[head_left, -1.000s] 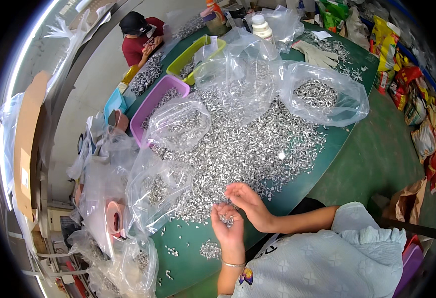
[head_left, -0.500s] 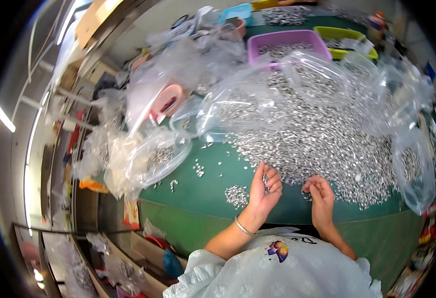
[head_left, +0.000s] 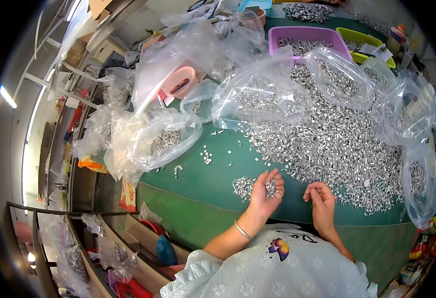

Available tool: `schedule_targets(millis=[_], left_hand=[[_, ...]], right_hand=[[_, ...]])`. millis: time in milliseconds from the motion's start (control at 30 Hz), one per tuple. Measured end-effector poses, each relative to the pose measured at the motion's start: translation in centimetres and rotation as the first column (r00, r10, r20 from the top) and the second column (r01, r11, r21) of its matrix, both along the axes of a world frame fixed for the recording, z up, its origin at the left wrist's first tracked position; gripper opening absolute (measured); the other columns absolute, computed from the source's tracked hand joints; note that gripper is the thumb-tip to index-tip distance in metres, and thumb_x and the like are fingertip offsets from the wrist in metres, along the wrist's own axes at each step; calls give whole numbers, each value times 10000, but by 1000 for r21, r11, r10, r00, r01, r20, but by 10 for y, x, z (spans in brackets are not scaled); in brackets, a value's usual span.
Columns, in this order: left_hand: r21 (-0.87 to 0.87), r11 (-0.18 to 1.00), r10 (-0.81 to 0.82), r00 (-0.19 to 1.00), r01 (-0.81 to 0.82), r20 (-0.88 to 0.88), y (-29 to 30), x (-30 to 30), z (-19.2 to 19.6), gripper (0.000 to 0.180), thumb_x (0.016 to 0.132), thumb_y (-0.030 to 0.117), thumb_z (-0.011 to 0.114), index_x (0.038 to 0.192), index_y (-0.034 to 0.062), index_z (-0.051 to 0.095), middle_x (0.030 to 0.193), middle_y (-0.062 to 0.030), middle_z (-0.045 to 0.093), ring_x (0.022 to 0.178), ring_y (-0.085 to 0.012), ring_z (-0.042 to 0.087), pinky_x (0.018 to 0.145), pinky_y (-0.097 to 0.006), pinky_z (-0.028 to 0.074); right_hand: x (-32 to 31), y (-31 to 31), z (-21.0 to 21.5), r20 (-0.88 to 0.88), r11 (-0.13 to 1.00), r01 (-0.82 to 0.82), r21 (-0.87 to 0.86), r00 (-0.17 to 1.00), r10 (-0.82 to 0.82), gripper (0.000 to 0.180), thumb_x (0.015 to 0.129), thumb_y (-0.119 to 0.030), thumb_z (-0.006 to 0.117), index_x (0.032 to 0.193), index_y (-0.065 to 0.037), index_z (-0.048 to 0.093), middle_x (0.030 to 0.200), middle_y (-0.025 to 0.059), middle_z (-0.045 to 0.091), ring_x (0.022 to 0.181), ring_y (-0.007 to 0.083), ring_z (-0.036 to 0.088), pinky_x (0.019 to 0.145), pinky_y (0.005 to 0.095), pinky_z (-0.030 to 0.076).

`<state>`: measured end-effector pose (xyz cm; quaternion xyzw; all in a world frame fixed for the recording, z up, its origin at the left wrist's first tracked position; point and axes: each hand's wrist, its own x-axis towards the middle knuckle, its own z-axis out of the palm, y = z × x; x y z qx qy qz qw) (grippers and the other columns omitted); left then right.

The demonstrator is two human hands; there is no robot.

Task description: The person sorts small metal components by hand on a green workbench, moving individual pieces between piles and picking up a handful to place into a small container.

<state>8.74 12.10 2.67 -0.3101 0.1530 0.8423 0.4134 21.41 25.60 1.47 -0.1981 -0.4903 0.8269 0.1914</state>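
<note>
A purple tray (head_left: 307, 36) and a pink tub (head_left: 179, 82) sit beyond clear plastic bags (head_left: 262, 94).

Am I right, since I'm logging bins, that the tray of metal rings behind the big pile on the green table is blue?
Not quite: the head view shows the tray is purple. It does hold metal rings and sits behind the big pile on the green table.
</note>
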Motion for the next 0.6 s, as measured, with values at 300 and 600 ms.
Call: schedule_targets(millis=[300,600], left_hand=[[-79,994,65,995,-71,-79,14,0,26,373,999,135,369,1326,-30,441,1350,-192,491,1303,-325,449,1130,-459,345],[149,982,134,985,-117,-109,28,-12,37,384,1009,176,340,1321,-11,465,1382,-174,500,1350,-320,404,1145,-475,314]], right_hand=[[4,-3,-1,54,999,-5,36,999,3,119,969,-44,509,1023,3,605,899,49,624,805,112,583,736,245,463],[5,-5,-2,71,1000,-9,28,997,7,126,972,-50,515,1025,6,616,908,54,631,807,107,585,744,241,465]])
